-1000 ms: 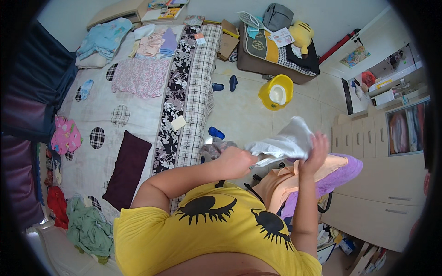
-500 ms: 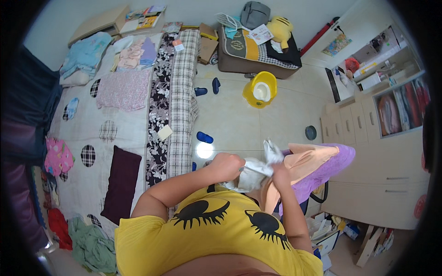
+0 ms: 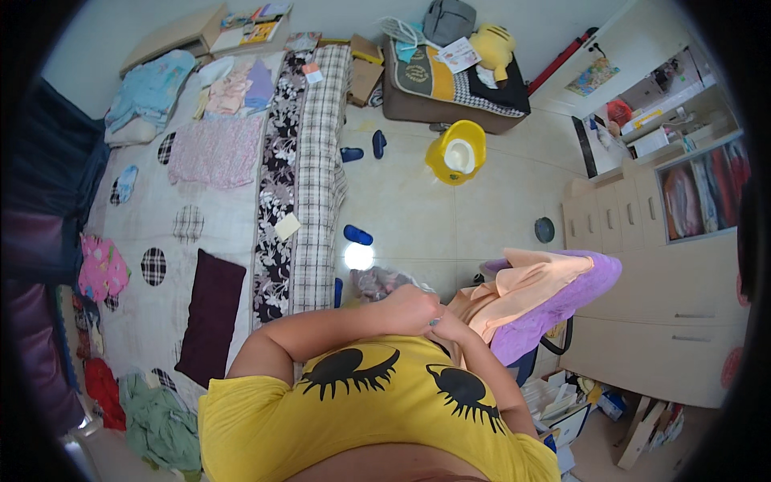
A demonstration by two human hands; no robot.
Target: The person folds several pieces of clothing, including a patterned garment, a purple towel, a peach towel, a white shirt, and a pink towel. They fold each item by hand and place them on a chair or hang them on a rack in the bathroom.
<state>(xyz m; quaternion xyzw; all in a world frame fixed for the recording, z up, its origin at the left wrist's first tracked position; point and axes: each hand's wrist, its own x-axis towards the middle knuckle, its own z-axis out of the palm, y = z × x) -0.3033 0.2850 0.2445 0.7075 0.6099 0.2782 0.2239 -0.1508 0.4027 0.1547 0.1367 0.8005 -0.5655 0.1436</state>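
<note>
My left hand (image 3: 408,310) is closed in front of the chest. Against it, my right hand (image 3: 454,328) has its fingers curled and mostly hidden. Whatever the two hold is out of sight behind them. Just beyond the left hand is a crumpled grey-pink cloth (image 3: 376,283), with a little white fabric showing beside it. To the right of my right hand, a peach cloth (image 3: 530,281) lies over a purple towel (image 3: 526,333), both draped on what seems to be a chair.
A bed (image 3: 221,229) fills the left side, with a dark purple pillow (image 3: 211,317) and folded clothes. On the floor ahead stand a yellow child's potty (image 3: 455,153) and blue slippers (image 3: 357,234). Cabinets (image 3: 650,297) line the right; a cushioned bench (image 3: 450,104) is at the back.
My hands have come together and nearer the chest. The white cloth stretched between them has dropped mostly out of sight, and the grey-pink cloth shows more.
</note>
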